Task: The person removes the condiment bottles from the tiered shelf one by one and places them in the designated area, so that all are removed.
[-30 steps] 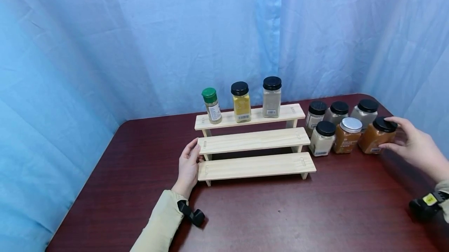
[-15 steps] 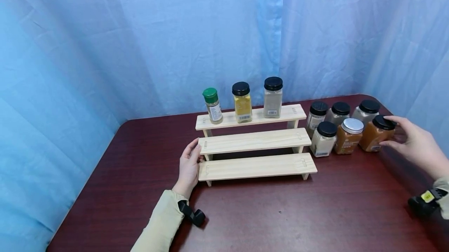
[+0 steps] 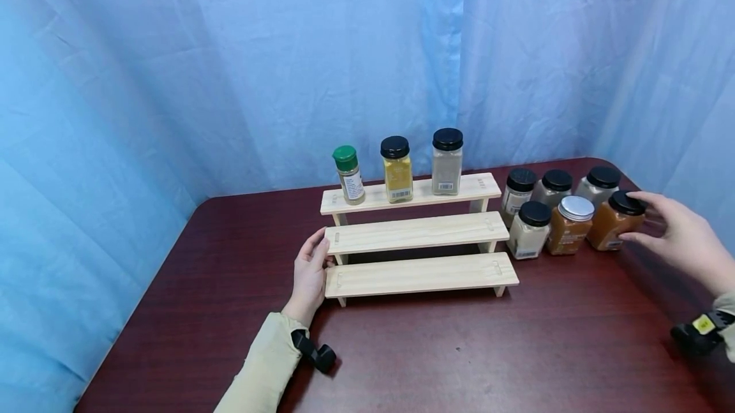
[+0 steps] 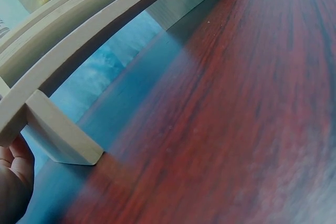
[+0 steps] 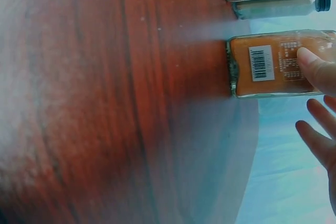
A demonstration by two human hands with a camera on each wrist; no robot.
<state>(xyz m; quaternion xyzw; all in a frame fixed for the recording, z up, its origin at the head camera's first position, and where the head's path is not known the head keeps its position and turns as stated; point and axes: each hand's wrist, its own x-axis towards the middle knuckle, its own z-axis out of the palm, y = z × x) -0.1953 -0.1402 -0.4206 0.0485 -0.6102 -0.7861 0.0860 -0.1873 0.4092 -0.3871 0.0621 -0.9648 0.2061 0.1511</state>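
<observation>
Plainly, rack [image 3: 422, 274] between the hands [image 3: 308, 277].

Has three spice jars [image 3: 398, 178] along the rear tier [image 3: 422, 191] of the stepped rack [image 3: 416, 232], six other jars [image 3: 568, 234] in two rows on the table [image 3: 436, 349] to its right.

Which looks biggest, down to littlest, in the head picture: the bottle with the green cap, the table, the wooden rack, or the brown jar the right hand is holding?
1. Table
2. Wooden rack
3. Brown jar in the right hand
4. Green-capped bottle, clearly the skinniest
</observation>
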